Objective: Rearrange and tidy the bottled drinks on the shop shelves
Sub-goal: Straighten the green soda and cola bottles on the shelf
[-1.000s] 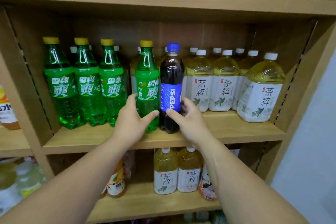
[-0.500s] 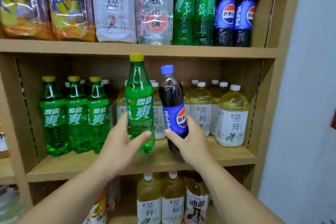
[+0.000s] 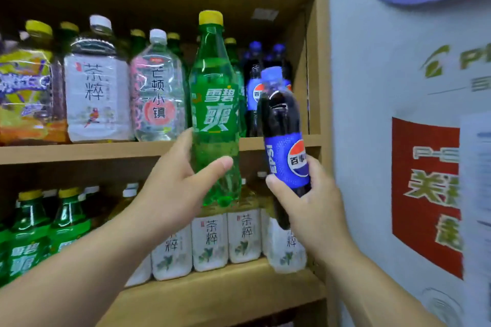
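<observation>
**Two Bottles Held Up at the Shelves**

The green bottle is up in the air in front of the shelves. It is tall, see-through plastic with a yellow cap and a green label with white writing. It stands straight up. Its lower half crosses the front edge of the upper shelf.

The left hand holds it low down. The fingers curl round it, with the thumb across the front.

Just beside it on the right is the cola bottle. It is dark and shiny, with a blue cap and a blue label with a red, white and blue ball. It leans a little, with its top tipped to the left. The right hand grips it round the label, thumb in front and fingers wrapped round the far side. The two bottles do not touch.

Behind them on the upper shelf stand a clear bottle with a white label, a clear bottle with a pink label and more dark cola bottles.

On the lower shelf sit chunky tea bottles with white labels. More small green bottles stand to the left.

Both shelves are smooth, light wood. To the right is a pale wall with a red poster that looks blurry.
</observation>
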A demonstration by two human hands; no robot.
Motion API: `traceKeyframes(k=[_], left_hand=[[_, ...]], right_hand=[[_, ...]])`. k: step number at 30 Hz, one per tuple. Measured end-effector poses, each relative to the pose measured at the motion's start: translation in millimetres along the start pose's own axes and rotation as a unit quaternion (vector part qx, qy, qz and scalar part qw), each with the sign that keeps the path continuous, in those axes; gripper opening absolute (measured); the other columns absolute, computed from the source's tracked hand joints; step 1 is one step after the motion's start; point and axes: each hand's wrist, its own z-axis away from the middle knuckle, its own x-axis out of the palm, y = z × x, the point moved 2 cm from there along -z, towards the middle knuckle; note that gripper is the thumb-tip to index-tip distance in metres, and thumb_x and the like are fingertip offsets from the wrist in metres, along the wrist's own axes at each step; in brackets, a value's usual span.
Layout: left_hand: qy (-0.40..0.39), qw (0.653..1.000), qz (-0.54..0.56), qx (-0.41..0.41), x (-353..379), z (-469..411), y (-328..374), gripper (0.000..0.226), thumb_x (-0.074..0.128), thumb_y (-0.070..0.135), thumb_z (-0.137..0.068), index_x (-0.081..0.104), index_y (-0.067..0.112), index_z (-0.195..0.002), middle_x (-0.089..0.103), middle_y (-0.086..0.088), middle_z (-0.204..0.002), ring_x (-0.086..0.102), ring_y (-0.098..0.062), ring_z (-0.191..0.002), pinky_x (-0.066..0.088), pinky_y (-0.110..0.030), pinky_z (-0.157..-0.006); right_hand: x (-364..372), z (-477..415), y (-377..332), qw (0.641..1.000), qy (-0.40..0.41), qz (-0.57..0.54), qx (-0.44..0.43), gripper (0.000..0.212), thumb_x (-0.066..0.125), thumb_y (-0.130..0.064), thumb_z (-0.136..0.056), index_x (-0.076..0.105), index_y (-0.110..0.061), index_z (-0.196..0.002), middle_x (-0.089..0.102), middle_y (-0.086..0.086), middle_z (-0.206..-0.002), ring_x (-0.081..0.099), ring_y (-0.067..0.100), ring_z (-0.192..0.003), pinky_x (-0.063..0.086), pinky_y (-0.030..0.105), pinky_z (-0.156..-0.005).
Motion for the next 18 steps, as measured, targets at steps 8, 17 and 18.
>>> traceKeyframes(k=[8,17,18], left_hand=[[0.024,0.999,0.037,-0.022,10,-100,19,0.04,0.062,0.048,-0.096,0.049,0.029,-0.129,0.066,0.004,-0.106,0.064,-0.011,-0.09,0.053,-0.035,-0.077],[-0.02,0.994,0.04,-0.104,41,-144,-4,0.083,0.061,0.044,-0.098,0.016,0.011,-0.159,0.051,-0.007,-0.14,0.047,-0.015,-0.105,0.039,-0.03,-0.085],[-0.019,0.993,0.044,-0.107,42,-146,-5,0.082,0.062,0.043,-0.098,0.018,0.011,-0.159,0.047,-0.008,-0.145,0.045,-0.017,-0.111,0.037,-0.031,-0.089]], right_hand=[[6,-140,-35,0.988,0.059,0.142,0.009,0.054,0.066,-0.063,-0.083,0.056,-0.018,-0.112,0.067,0.004,-0.112,0.06,0.03,-0.105,0.051,0.039,-0.085],[36,-172,-7,0.968,0.093,0.229,0.029,0.063,0.064,-0.061,-0.089,0.049,-0.011,-0.123,0.062,0.01,-0.123,0.055,0.031,-0.114,0.045,0.04,-0.092],[38,-173,-5,0.966,0.097,0.237,0.025,0.064,0.062,-0.061,-0.09,0.047,-0.011,-0.127,0.062,0.011,-0.124,0.055,0.032,-0.114,0.045,0.041,-0.093]])
